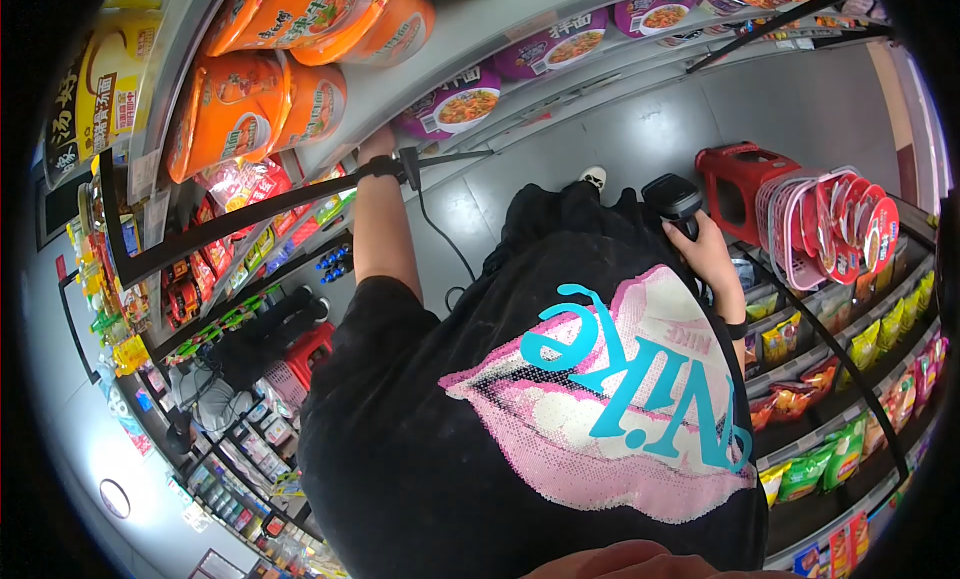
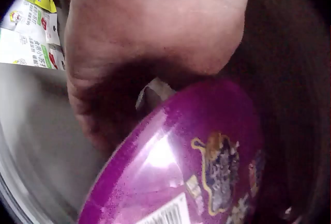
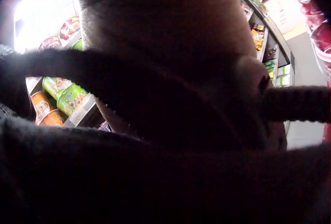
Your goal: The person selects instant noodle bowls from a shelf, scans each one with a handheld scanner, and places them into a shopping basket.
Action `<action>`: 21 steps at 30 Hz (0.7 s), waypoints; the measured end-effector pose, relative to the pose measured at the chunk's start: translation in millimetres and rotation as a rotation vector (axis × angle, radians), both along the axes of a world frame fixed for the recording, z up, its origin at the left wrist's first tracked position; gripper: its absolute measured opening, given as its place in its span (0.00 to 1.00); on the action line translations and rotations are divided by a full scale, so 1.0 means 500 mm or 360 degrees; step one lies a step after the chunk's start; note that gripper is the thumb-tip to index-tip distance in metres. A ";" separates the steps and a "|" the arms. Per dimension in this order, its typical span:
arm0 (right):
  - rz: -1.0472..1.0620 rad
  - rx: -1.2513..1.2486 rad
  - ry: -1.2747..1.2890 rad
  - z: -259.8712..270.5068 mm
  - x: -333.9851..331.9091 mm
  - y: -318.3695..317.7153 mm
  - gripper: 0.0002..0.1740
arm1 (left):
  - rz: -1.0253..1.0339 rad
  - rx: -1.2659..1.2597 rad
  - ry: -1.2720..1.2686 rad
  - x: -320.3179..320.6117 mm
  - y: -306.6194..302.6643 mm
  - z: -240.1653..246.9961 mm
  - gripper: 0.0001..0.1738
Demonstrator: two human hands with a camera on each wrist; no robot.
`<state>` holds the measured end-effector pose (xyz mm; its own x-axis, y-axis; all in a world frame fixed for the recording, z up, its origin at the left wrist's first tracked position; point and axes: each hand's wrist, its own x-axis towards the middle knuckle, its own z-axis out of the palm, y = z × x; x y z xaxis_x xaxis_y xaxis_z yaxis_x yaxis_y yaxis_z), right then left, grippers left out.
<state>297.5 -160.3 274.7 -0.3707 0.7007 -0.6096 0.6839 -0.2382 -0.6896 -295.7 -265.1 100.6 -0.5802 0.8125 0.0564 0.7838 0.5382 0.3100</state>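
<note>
Packed shelves (image 1: 450, 54) line the shop above a grey floor (image 1: 640, 129). The bowl (image 2: 155, 157) is just below the left hand (image 2: 155, 33) in the left wrist view; that hand's fingers are hidden, so whether it grips or merely touches the bowl cannot be told. The bowl should be light, its glossy wall fairly stiff but dentable and a little slippery; the rim or both sides would give the best hold. It is deep purple and rounded, with a bright glare, printed patterning and a white barcode label (image 2: 168, 214). The right hand (image 1: 712, 254) grips the scanner (image 1: 672, 199) by its handle, in front of the black shirt (image 1: 400, 409). Black and hard-looking, the scanner is probably light, and the handle suits a wrapped hold. Beyond that hand stands a red basket (image 1: 740, 179).
</note>
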 end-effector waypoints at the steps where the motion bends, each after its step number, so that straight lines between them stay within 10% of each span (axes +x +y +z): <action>1: 0.0005 0.0002 -0.0009 0.000 0.000 0.000 0.21 | 0.0020 -0.0215 -0.0012 -0.023 -0.015 -0.039 0.31; 2: 0.0011 0.0004 -0.0018 0.000 0.001 0.000 0.21 | 0.0020 -0.0213 -0.0010 -0.013 -0.009 -0.029 0.31; 4: 0.0012 0.0007 -0.0006 -0.005 0.002 -0.001 0.21 | 0.0512 0.0620 -0.1835 0.043 0.019 0.026 0.31; 8: 0.0009 -0.0011 -0.0001 -0.005 -0.001 -0.007 0.21 | 0.0809 0.0547 -0.1929 0.166 0.043 0.173 0.35; 10: 0.0009 -0.0010 0.0012 -0.003 -0.005 -0.011 0.21 | 0.0416 -0.0072 -0.1528 0.192 0.048 0.219 0.42; 13: 0.0005 0.0061 0.0050 -0.010 -0.006 -0.024 0.20 | 0.0414 0.0290 -0.1548 0.203 0.045 0.211 0.24; 21: 0.0014 0.0031 0.0023 0.000 -0.004 -0.037 0.22 | 0.0234 0.0619 -0.1256 0.186 0.048 0.157 0.22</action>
<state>295.4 -179.0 275.0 -0.3856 0.7091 -0.5903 0.6759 -0.2184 -0.7039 -202.7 -241.1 179.1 -0.6635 0.7335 -0.1474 0.1962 0.3608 0.9118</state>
